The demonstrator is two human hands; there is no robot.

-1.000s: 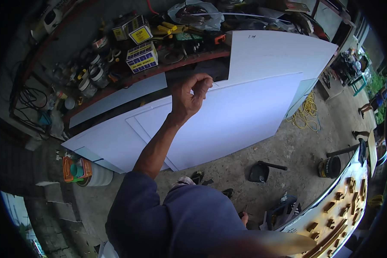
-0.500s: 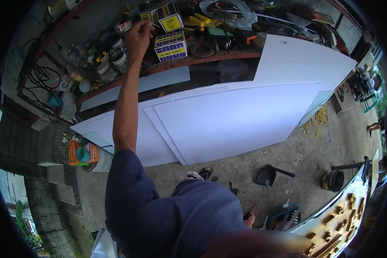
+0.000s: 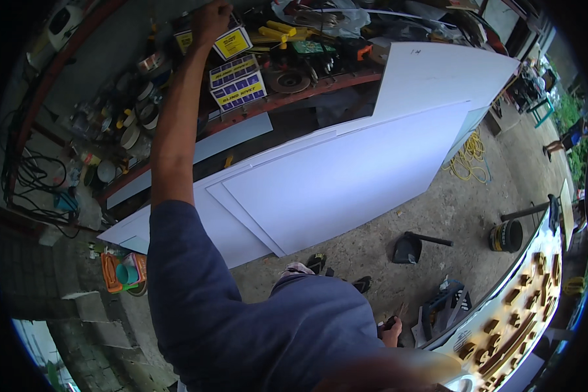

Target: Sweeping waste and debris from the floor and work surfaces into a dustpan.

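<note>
My left hand is stretched far up over the shelf, above small yellow and dark blue cardboard boxes. Its fingertips look pinched together; whatever may be between them is too small to make out. Below those boxes, more cardboard boxes in white, yellow and purple are stacked at the shelf's edge. Low beside my body, my right hand is curled around a small black object whose kind I cannot tell.
Large white sheets lean against the red-framed shelf. A grinding disc, jars and yellow tools crowd it. On the concrete floor are a black dustpan, a bucket and yellow rope. Brown pieces lie on a board at right.
My left hand has reached farther up, over the boxes. The view has turned, so the shelf sits more to the left and higher. More of my right hand shows.
</note>
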